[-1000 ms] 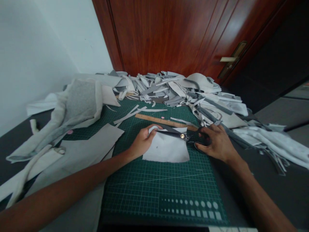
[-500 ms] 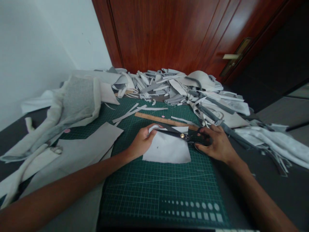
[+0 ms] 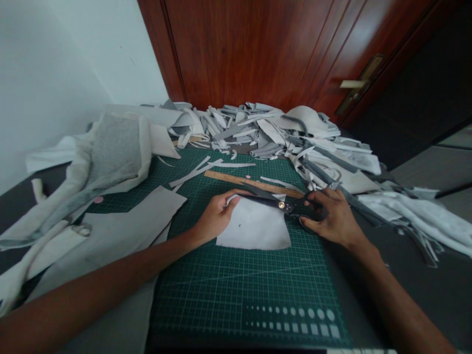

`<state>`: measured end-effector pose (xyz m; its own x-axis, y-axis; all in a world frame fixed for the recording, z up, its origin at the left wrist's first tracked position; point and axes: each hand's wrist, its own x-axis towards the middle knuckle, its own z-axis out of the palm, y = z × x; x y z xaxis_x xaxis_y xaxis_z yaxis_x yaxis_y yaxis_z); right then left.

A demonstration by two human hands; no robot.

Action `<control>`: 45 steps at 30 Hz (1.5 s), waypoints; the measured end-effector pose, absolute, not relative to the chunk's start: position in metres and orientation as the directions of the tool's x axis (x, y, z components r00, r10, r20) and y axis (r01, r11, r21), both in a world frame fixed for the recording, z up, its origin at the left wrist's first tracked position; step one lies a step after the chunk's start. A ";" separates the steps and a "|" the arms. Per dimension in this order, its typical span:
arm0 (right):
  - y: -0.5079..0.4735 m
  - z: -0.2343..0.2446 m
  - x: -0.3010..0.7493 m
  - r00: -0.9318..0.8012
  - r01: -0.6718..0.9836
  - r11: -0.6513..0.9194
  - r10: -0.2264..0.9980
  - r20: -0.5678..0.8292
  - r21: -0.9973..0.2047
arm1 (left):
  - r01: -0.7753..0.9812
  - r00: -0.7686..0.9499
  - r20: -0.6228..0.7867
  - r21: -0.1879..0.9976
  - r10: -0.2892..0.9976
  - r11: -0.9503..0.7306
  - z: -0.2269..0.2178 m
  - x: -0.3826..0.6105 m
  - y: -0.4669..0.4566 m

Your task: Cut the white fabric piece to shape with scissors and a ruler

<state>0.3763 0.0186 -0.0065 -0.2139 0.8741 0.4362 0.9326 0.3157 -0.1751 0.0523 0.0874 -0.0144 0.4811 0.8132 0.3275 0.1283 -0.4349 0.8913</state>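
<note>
On my view's clock, leftmost at nine to ten I have a padded grey-and-white piece [image 3: 116, 145], with flat pale sheets [image 3: 121, 231] below it at eight. Thin strips [image 3: 195, 173] lie crossed on the green mat [image 3: 206, 280] toward nine. At seven, the left hand [image 3: 216, 215] has its grip closed on the upper-left corner of the white piece [image 3: 254, 226], which lies on the mat at five. A wooden ruler [image 3: 228, 178] sits just beyond, across the clock's centre. At four, the right hand [image 3: 332, 216] has its grip closed around the handles of the black scissors [image 3: 281, 205], their blades parted along the piece's far edge; I can't tell which blade is under it. The scrap heap [image 3: 239, 128] runs from twelve round to three.

To cut cleanly, I'd pull the piece taut, bite close to the pivot and close in long, even strokes. The tips point at the left fingers, so I'd move those aside first.

I can read no brand; the ruler's marks are too small, and the mat shows printed grid lines, dots and squares.
</note>
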 end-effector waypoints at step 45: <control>0.017 0.000 0.381 -0.281 0.934 0.352 0.825 0.491 -0.057 | 0.101 0.499 0.371 0.873 0.783 -0.478 -0.014 0.054 0.086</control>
